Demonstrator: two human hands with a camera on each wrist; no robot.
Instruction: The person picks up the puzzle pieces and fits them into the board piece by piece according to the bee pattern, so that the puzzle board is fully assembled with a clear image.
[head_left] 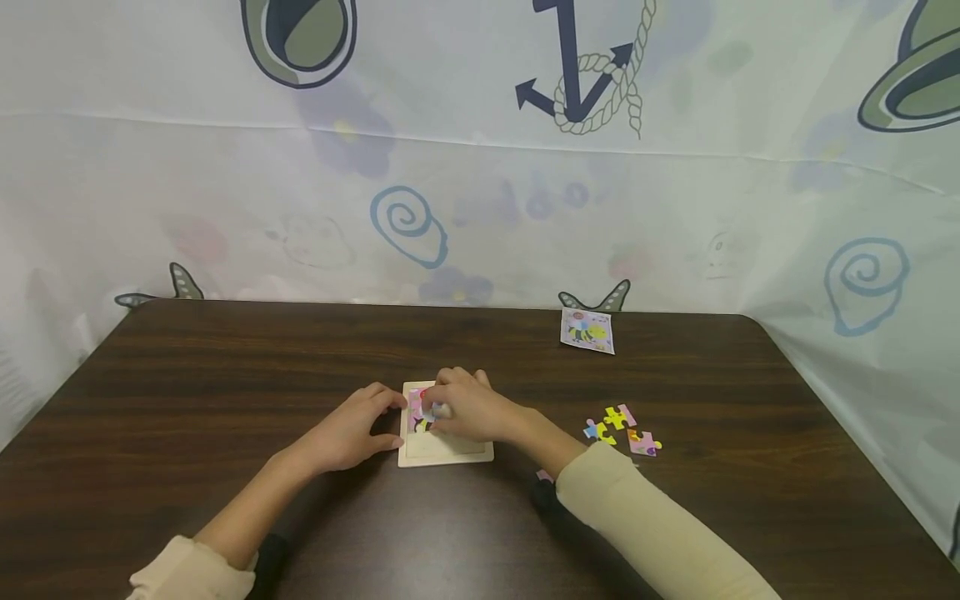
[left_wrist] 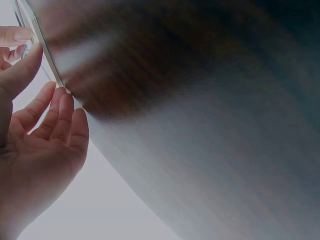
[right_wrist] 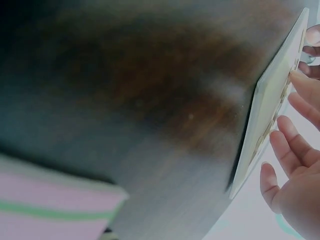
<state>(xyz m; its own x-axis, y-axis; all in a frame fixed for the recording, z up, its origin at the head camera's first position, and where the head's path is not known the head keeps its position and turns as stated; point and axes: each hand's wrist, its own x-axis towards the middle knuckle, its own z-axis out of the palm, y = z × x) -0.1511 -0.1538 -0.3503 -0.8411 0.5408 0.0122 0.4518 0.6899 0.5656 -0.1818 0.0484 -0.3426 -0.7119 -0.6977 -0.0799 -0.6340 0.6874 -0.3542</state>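
Note:
A pale wooden puzzle tray [head_left: 446, 460] lies on the table, with pink pieces [head_left: 415, 402] fitted along its left side. My left hand [head_left: 347, 431] touches the tray's left edge, thumb near the front corner and fingers farther back; the left wrist view shows those fingers gently bent against the rim. Over the tray, my right hand [head_left: 472, 408] rests its thumb and forefinger on the pieces, while its other fingers [right_wrist: 292, 145] spread loosely in the right wrist view. The right hand covers part of the picture, and no piece shows clearly between its fingertips.
Several loose jigsaw pieces [head_left: 643, 443] lie to the right of the tray. Another pink piece [head_left: 543, 476] shows partly beside the right forearm. A picture card with a bee [head_left: 587, 331] lies at the table's back edge, before a patterned cloth [head_left: 480, 208].

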